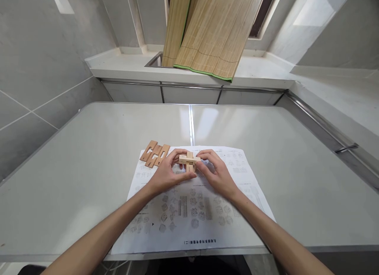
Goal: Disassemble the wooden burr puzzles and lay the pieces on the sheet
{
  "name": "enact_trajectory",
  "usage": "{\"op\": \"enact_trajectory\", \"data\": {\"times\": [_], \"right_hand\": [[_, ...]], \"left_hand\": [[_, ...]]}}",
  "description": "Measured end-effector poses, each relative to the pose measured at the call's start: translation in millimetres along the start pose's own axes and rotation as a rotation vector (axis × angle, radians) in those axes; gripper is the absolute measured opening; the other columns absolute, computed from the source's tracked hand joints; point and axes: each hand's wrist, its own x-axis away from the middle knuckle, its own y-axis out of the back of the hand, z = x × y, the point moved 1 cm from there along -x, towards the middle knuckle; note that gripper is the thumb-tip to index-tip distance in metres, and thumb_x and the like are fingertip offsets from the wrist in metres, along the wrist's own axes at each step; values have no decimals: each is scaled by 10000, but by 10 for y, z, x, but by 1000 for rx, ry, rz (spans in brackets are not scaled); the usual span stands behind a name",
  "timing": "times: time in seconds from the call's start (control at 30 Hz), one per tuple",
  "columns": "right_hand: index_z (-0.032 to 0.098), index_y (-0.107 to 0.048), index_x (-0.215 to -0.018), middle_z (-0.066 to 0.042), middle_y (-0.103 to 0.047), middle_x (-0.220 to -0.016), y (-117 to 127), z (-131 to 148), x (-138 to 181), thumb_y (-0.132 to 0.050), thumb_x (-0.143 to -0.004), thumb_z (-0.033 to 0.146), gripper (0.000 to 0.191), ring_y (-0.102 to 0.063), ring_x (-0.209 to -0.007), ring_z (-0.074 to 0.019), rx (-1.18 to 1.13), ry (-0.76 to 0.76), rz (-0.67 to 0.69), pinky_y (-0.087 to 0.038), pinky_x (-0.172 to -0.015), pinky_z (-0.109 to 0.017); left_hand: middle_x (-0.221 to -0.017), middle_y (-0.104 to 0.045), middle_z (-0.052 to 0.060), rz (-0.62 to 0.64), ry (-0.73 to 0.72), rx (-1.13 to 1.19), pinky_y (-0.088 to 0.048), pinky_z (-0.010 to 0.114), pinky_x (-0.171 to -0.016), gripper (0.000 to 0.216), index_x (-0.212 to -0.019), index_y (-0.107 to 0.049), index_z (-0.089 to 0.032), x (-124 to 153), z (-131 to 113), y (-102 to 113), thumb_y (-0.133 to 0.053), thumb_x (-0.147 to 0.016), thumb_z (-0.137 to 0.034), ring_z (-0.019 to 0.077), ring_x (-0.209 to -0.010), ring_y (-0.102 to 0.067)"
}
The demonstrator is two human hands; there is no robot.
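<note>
A small light-wood interlocking puzzle (190, 160), made of crossed bars, is held between my two hands just above a printed sheet. My left hand (170, 170) is closed round its left side, with the thumb along the near edge. On the opposite side, my right hand (215, 170) pinches the end of a crossbar between thumb and fingers. Several flat, darker wooden pieces (154, 154) with slots and numbers lie overlapping beside my left hand, on the sheet's far left corner.
The white instruction sheet (192, 231), covered in small diagrams, spreads over the near middle of a pale folding table (89, 156). A metal seam (191, 125) divides the tabletop. Behind it, a bamboo mat (213, 34) hangs over a sink counter (254, 71).
</note>
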Motion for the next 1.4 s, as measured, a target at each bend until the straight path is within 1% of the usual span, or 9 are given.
{"op": "enact_trajectory", "data": {"times": [0.1, 0.2, 0.3, 0.4, 0.6, 0.7, 0.9, 1.1, 1.4], "right_hand": [[251, -689, -942, -69, -655, -1102, 16, 29, -6, -579, -1033, 489, 277, -615, -1107, -254, -126, -53, 4, -460, -1031, -411], [242, -664, -910, -50, -667, -993, 33, 38, -9, -606, -1009, 494, 277, -616, -989, -233, -237, -144, -75, -483, -950, -378], [234, -639, -924, -23, -658, -834, 43, 20, -12, -642, -977, 502, 273, -605, -829, -208, -325, -246, -159, -502, -827, -344], [232, -617, -951, 11, -614, -732, 44, -20, -14, -619, -984, 505, 275, -561, -700, -178, -364, -309, -218, -476, -717, -310], [242, -627, -940, 37, -543, -663, 18, -61, 15, -548, -1003, 528, 303, -511, -606, -174, 58, -316, -212, -404, -589, -288], [246, -609, -953, 59, -508, -588, -3, -49, 28, -539, -1006, 492, 261, -509, -555, -177, 272, -278, -169, -377, -571, -290], [249, -615, -936, 23, -624, -670, -24, -34, 28, -513, -1032, 452, 246, -577, -603, -194, 440, -214, -128, -405, -623, -309], [235, -654, -997, -59, -722, -972, -3, -105, 16, -524, -1036, 422, 231, -617, -707, -208, 399, -138, -145, -484, -706, -358], [233, -677, -1092, -61, -733, -956, -33, -126, 25, -522, -1042, 414, 244, -635, -704, -202, 276, -115, -41, -521, -659, -356]], "left_hand": [[-1125, -688, 53, -23, -13, -31, -546, 362, -918, 657, -1237, -585, -235, -4, -17, -4, -899, -735, -520, 248, -1032, -666], [-1045, -677, 41, -47, -62, -137, -533, 366, -875, 702, -1280, -570, -232, -13, -1, 16, -893, -742, -547, 241, -976, -647], [-983, -641, 23, -3, -136, -346, -510, 364, -813, 717, -1311, -568, -244, -18, 27, 54, -874, -760, -586, 233, -899, -618], [-1041, -626, 37, 58, -207, -438, -507, 368, -813, 679, -1288, -574, -250, -18, 40, 100, -852, -783, -608, 233, -905, -610], [-1296, -602, 97, 88, -258, -558, -540, 425, -910, 664, -1268, -583, -266, -33, 37, 222, -838, -780, -636, 292, -1096, -622], [-1322, -595, 106, 113, -326, -658, -535, 454, -966, 663, -1281, -579, -261, -40, 62, 269, -837, -789, -622, 321, -1198, -597], [-1311, -615, 126, 144, -359, -753, -556, 454, -909, 654, -1300, -570, -242, -49, 136, 255, -779, -834, -652, 327, -1164, -624], [-1293, -637, 144, 149, -384, -811, -559, 470, -899, 644, -1296, -582, -221, -48, 126, 179, -767, -847, -644, 335, -1121, -645], [-1390, -613, 144, 123, -428, -792, -562, 498, -973, 723, -1425, -525, -259, -18, 150, 126, -765, -857, -637, 355, -1226, -632]]}}
